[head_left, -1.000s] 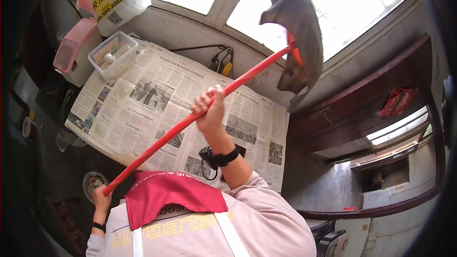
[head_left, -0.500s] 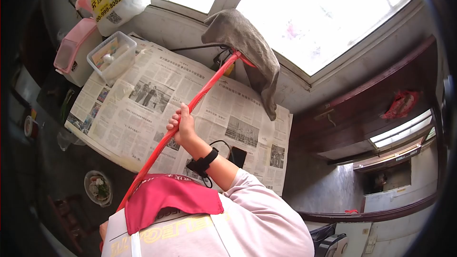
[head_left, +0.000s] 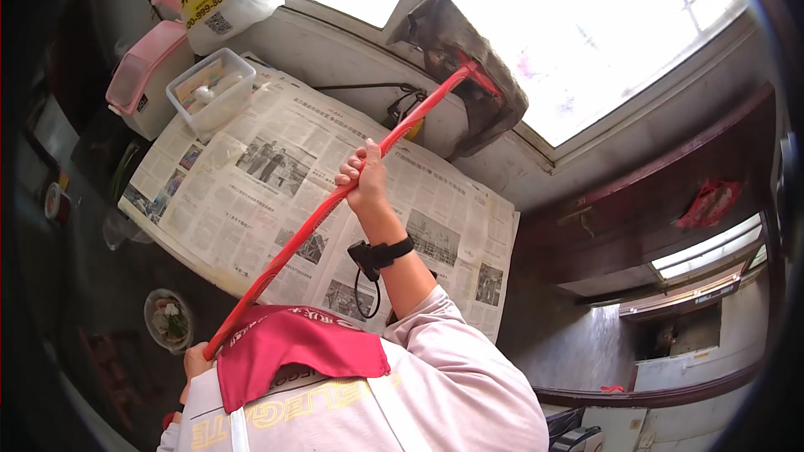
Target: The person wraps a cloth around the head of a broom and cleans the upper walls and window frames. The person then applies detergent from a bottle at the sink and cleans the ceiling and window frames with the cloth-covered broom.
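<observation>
My right hand (head_left: 365, 177) is wrapped around the middle of a long red pole (head_left: 301, 238), out in front of my chest. At the lower left, my left hand (head_left: 195, 363) closes on the pole's bottom end, partly hidden by my body. The pole slants up to the right. On its forked upper end hangs a grey cloth (head_left: 498, 88), bunched against the window (head_left: 578, 42) and its frame. A black strap with a device (head_left: 381, 254) circles my right wrist.
Newspaper (head_left: 276, 201) covers the table below the window. At its left stand a clear plastic box (head_left: 209, 105), a pink-lidded container (head_left: 151, 71) and a white plastic bag (head_left: 226, 0). A bowl of food (head_left: 169, 320) is at lower left. A dark cable (head_left: 356, 86) lies along the wall.
The pole and cloth have moved up and to the right along the window. My right hand has risen with the pole, and my left hand now shows more at its lower end.
</observation>
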Demonstrator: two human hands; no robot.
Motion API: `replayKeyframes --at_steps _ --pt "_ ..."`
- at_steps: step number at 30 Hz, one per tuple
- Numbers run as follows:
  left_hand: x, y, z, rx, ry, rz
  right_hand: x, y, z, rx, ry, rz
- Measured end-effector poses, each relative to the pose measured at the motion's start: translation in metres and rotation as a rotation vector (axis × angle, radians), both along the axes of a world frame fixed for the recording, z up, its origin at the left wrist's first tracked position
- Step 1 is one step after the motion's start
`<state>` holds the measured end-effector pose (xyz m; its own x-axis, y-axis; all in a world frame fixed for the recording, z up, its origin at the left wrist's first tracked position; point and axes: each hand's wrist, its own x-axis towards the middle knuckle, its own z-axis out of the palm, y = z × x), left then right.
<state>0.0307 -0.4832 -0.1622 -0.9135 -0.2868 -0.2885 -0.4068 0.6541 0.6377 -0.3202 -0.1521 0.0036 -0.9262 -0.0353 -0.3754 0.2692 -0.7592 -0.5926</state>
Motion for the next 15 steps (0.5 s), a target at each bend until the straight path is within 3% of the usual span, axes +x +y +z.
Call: replayKeyframes --at_steps 7,15 --pt "-0.011 0.005 -0.009 0.004 0.034 -0.046 0.002 0.016 0.012 0.026 0.067 -0.04" --pt "-0.082 0.048 0.044 -0.034 0.211 -0.16 0.001 0.068 0.058 0.024 0.263 -0.12"
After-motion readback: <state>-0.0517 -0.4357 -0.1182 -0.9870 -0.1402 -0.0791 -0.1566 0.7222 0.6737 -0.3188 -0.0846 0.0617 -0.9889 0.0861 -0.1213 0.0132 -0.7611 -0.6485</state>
